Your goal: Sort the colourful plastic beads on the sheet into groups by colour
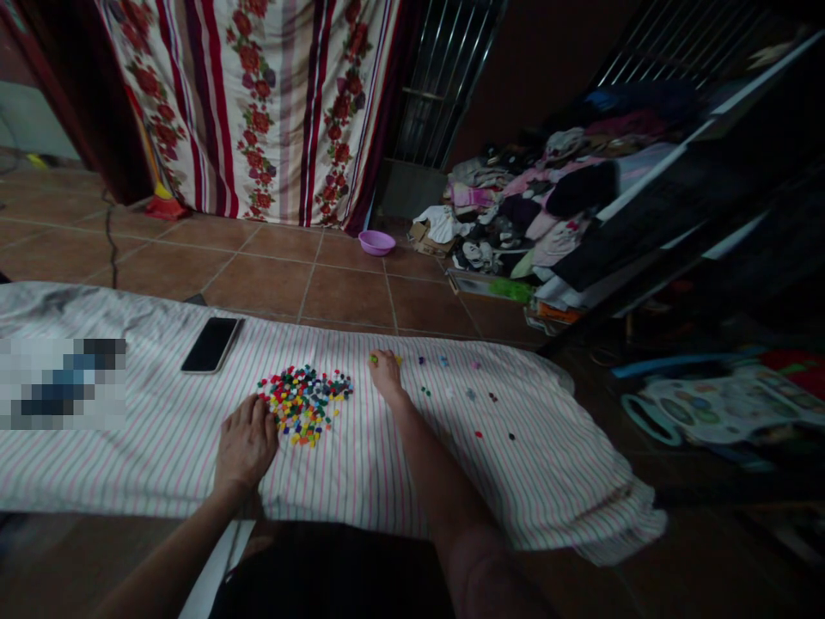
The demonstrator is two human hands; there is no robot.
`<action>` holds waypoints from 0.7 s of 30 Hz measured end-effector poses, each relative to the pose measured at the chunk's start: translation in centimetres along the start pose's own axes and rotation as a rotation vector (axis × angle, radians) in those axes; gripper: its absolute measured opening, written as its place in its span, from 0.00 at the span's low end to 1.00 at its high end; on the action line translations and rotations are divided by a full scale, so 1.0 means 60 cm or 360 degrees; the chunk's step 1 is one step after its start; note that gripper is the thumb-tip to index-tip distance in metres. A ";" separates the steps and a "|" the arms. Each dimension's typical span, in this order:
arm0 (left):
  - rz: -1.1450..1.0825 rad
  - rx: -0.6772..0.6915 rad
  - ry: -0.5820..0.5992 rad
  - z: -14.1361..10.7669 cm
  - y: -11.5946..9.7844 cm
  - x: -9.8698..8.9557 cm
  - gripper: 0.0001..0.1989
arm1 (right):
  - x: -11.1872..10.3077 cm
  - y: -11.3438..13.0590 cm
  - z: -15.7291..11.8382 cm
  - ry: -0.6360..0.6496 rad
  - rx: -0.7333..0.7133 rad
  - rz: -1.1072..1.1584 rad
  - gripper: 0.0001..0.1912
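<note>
A pile of small multicoloured pieces (pixel 306 400) lies on a striped cloth (pixel 348 481). My left hand (pixel 247 440) rests flat at the pile's left edge, fingers extended. Right of the pile, my right hand (pixel 385 375) has its fingers pressed together at a small yellow-green piece (pixel 374 358). Beyond it, small groups sit apart on the cloth: purple pieces (pixel 421 360), blue pieces (pixel 443 361), pink pieces (pixel 475 364), green pieces (pixel 426 391), dark red pieces (pixel 493 397), a red piece (pixel 478 434) and a black piece (pixel 511 437).
A phone (pixel 212 346) lies on the cloth left of the pile. On the tiled floor behind are a pink basin (pixel 376 243) and a heap of clothes (pixel 516 202). A floral curtain (pixel 258 112) hangs at the back. A blurred patch covers the far left.
</note>
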State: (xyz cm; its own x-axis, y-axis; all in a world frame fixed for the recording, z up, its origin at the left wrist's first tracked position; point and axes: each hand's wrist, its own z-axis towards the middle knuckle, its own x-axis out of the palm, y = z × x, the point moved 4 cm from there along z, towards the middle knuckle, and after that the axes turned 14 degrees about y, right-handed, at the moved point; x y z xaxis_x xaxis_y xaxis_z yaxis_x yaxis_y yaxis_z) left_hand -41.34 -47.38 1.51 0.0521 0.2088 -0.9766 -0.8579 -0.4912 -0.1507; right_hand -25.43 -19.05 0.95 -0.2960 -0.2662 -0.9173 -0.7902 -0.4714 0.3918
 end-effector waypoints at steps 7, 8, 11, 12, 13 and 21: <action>-0.0048 -0.0010 -0.0016 0.000 -0.002 -0.006 0.18 | 0.000 -0.005 0.000 -0.0060 -0.0058 0.0016 0.14; -0.0041 -0.0012 -0.0015 0.000 -0.003 -0.007 0.18 | 0.000 -0.005 0.000 -0.0062 -0.0067 0.0021 0.14; -0.0030 -0.0028 -0.0009 0.000 -0.003 -0.007 0.18 | -0.001 -0.008 -0.001 -0.0059 -0.0069 0.0032 0.13; -0.0027 -0.0027 -0.0002 0.000 -0.003 -0.008 0.18 | -0.002 -0.008 -0.001 -0.0059 -0.0068 0.0036 0.14; -0.0024 -0.0022 0.0007 0.000 -0.004 -0.008 0.18 | -0.002 -0.008 -0.002 -0.0059 -0.0070 0.0039 0.14; -0.0027 -0.0037 0.0027 -0.003 -0.009 -0.019 0.17 | -0.005 -0.001 -0.013 -0.0062 -0.0093 0.0073 0.16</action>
State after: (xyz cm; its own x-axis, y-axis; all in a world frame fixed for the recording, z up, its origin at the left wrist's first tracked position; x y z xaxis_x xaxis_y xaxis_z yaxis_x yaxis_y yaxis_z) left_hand -40.86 -47.49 2.68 0.0754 0.2033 -0.9762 -0.8447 -0.5073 -0.1708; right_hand -24.86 -19.61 1.24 -0.3527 -0.2565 -0.8999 -0.7427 -0.5082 0.4360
